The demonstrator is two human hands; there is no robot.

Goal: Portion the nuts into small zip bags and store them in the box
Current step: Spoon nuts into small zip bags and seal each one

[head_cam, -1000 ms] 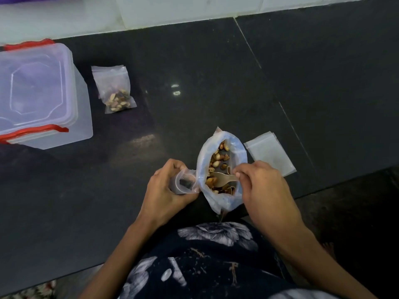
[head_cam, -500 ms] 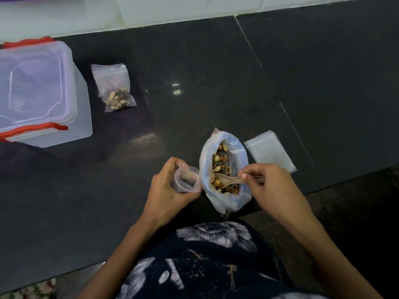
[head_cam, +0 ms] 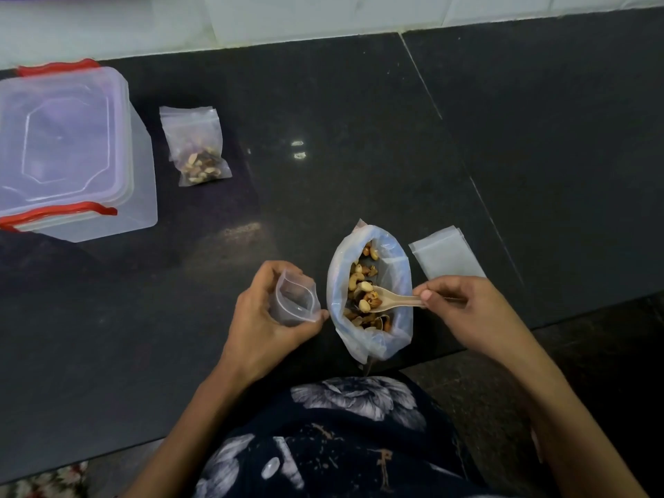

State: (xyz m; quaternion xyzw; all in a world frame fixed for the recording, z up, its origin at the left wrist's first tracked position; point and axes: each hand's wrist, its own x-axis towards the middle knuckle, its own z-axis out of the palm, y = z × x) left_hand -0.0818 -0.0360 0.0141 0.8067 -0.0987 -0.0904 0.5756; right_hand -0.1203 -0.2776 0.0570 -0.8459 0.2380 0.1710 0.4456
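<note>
Presently, one filled zip bag (head_cam: 196, 152) is found on the worktop (head_cam: 359, 138), upper left, beside the lidded box (head_cam: 72, 152); nothing is stored. An open small bag (head_cam: 296, 300) is held in the left hand (head_cam: 266, 318). A loaded spoon (head_cam: 388, 300) is pinched by the right hand (head_cam: 463, 310) over the nut bag (head_cam: 370, 289). Spare bags (head_cam: 445, 257) await filling.
</note>
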